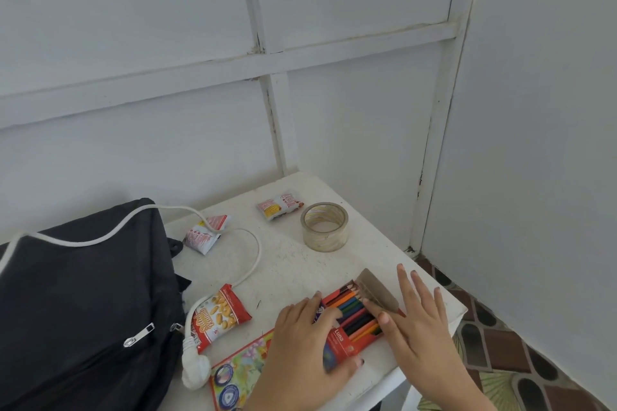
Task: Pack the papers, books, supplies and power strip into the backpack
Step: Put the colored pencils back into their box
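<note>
Left hand: fingers curled round pencil box | right hand: fingers spread, straight

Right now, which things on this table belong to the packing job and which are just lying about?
Job: backpack, white cord with plug, tape roll, pencil box in the left hand, colourful booklet.
Probably just lying about: peanut packet, small packet under the cord, small packet beside the tape.

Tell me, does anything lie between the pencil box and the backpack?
Yes. A red peanut packet and the white cord with its plug lie between the pencil box and the black backpack.
</note>
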Demonstrator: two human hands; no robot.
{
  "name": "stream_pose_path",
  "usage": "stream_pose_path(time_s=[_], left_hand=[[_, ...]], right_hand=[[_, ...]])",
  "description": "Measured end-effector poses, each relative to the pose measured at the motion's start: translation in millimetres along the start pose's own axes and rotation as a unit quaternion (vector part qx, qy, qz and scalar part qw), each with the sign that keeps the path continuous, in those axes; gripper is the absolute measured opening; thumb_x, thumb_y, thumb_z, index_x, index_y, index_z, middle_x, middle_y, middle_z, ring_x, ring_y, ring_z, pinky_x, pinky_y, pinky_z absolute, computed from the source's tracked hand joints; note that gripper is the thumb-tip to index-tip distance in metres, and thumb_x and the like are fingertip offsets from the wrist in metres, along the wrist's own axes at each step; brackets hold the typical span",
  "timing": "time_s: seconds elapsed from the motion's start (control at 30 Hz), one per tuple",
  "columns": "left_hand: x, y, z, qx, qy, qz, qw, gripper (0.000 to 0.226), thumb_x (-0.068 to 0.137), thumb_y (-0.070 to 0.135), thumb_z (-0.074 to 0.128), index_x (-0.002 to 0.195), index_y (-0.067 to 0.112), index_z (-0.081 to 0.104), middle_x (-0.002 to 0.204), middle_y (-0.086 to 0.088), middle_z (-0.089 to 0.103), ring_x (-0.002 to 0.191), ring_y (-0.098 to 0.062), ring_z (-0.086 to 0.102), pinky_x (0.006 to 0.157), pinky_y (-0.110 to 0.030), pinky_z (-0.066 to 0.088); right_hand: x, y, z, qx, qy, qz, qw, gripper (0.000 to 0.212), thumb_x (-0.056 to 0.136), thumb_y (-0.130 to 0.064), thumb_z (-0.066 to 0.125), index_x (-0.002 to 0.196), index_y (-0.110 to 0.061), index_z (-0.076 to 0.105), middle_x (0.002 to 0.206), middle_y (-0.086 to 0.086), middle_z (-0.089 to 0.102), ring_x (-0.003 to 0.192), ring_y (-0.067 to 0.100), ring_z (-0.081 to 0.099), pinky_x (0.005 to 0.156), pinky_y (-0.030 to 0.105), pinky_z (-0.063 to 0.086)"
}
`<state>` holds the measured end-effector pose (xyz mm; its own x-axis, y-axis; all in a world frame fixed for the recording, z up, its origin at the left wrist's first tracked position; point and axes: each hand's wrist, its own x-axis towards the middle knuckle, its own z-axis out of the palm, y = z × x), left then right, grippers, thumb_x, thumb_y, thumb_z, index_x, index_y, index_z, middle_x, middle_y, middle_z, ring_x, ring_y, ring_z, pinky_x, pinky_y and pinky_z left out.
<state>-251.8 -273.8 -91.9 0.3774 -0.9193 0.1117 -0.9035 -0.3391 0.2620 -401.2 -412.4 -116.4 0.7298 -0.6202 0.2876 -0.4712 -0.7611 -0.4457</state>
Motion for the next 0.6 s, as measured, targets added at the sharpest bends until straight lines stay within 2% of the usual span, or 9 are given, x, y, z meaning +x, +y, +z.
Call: stream_pose_path(time_s=[0.07,0.13,0.2,0.3,0.37,0.4,0.47,0.53,0.6], left_hand=[[0.8,-2.7,-3.7,-0.009,-0.015,0.007,1.000,0.078,0.065,0.079,0.042,0.131,0.040,0.030,0.149,0.012,0.024,0.133,-0.007,0.025,0.110,-0.027,0.015],[1.9,-5.8,-6.5,-0.041,-0.034,0.022,0.998,0.083,0.064,0.079,0.049,0.134,0.039,0.028,0.147,0.016,0.026,0.130,-0.002,0.026,0.112,-0.025,0.018],[1.0,-8.9,-10.4,-0.068,-0.057,0.040,0.995,0.085,0.063,0.078,0.055,0.135,0.042,0.027,0.147,0.022,0.024,0.130,0.002,0.024,0.112,-0.024,0.017],[-2.3,-14.8,-16.0,-0.132,-0.082,0.044,0.987,0.086,0.062,0.072,0.066,0.134,0.049,0.025,0.145,0.031,0.020,0.130,0.008,0.022,0.110,-0.021,0.020],[-5.1,-19.8,-21.4,-0.168,-0.090,0.043,0.981,0.086,0.060,0.066,0.072,0.132,0.052,0.027,0.141,0.037,0.019,0.129,0.012,0.021,0.108,-0.017,0.021],[-6.4,-22.4,-22.9,-0.174,-0.093,0.044,0.979,0.085,0.060,0.064,0.074,0.131,0.052,0.029,0.139,0.040,0.018,0.129,0.014,0.019,0.108,-0.016,0.020],[-9.5,-28.1,-24.5,-0.173,-0.090,0.040,0.980,0.084,0.057,0.066,0.073,0.129,0.053,0.032,0.136,0.042,0.015,0.129,0.016,0.016,0.110,-0.019,0.020],[-13.0,-33.5,-25.7,-0.164,-0.089,0.029,0.982,0.083,0.055,0.068,0.072,0.128,0.054,0.034,0.133,0.044,0.014,0.128,0.017,0.016,0.110,-0.020,0.022],[-17.0,-37.6,-27.9,-0.156,-0.091,0.023,0.983,0.078,0.056,0.068,0.072,0.124,0.059,0.035,0.130,0.047,0.015,0.125,0.020,0.016,0.108,-0.017,0.024]], right_hand=[[1.2,-4.1,-6.0,0.069,-0.022,-0.015,0.997,0.040,0.090,-0.067,0.003,0.127,-0.074,0.017,0.149,-0.031,0.015,0.142,-0.001,0.004,0.112,0.024,-0.018],[-0.2,-8.9,-10.3,0.153,-0.008,-0.017,0.988,0.051,0.089,-0.068,0.009,0.138,-0.058,0.019,0.125,-0.053,0.034,0.132,-0.016,0.023,0.112,0.017,-0.014],[-3.1,-8.6,-13.4,0.210,0.019,-0.010,0.977,0.048,0.088,-0.067,0.016,0.133,-0.055,0.030,0.108,-0.049,0.051,0.121,-0.019,0.039,0.113,0.015,-0.006],[-1.8,-1.7,-19.9,0.221,0.033,-0.035,0.974,0.030,0.089,-0.053,0.029,0.115,-0.052,0.046,0.109,-0.032,0.060,0.112,-0.009,0.051,0.110,0.022,0.017],[0.6,1.8,-23.9,0.174,0.017,-0.063,0.983,0.029,0.086,-0.044,0.041,0.110,-0.055,0.052,0.111,-0.031,0.058,0.110,-0.006,0.050,0.099,0.022,0.029],[2.6,2.7,-25.3,0.155,-0.002,-0.079,0.985,0.032,0.083,-0.043,0.047,0.111,-0.058,0.052,0.114,-0.033,0.057,0.112,-0.007,0.048,0.096,0.020,0.031],[8.9,4.2,-29.4,0.134,-0.074,-0.098,0.983,0.040,0.077,-0.048,0.053,0.112,-0.067,0.047,0.125,-0.038,0.048,0.123,-0.012,0.036,0.099,0.014,0.025],[18.7,7.8,-34.1,0.113,-0.139,-0.114,0.977,0.043,0.074,-0.055,0.053,0.109,-0.076,0.039,0.134,-0.037,0.034,0.128,-0.021,0.020,0.102,0.006,0.013],[29.1,9.2,-41.2,0.100,-0.190,-0.124,0.969,0.040,0.073,-0.060,0.057,0.106,-0.076,0.042,0.139,-0.036,0.027,0.128,-0.025,0.009,0.107,0.007,0.006]])
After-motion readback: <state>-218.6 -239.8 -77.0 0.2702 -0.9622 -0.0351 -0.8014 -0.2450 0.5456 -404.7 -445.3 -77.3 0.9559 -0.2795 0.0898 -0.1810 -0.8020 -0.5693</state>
